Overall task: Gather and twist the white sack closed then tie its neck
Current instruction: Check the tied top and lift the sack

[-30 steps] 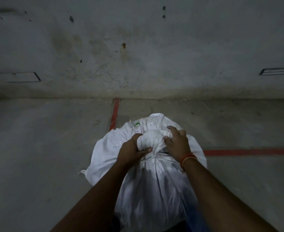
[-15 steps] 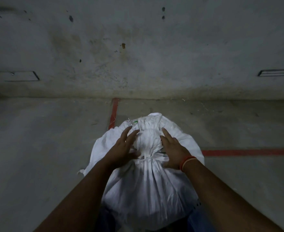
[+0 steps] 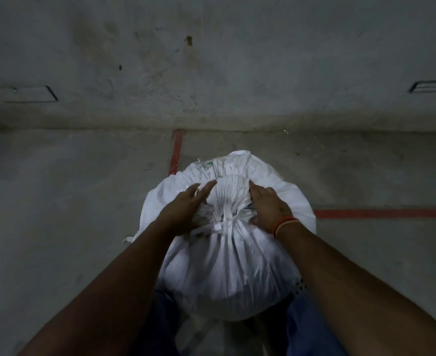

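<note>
Your white woven plastic sack (image 3: 227, 263) stands on the concrete floor (image 3: 57, 201) between your legs, its neck (image 3: 231, 199) gathered and bound by a white tie (image 3: 218, 226). Your left hand (image 3: 183, 211) and right hand (image 3: 269, 209) rest flat-fingered beside the bunch, gripping nothing. Little seems left beyond checking tightness.

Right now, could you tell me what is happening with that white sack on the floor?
A person is closing up a full white sack that stands on a concrete floor. Its gathered neck is already bunched, with a white tie cinched round it. The left hand and the right hand lie with straight fingers on either side of the bunched top, touching it rather than gripping. The tying looks done or nearly so.
</note>
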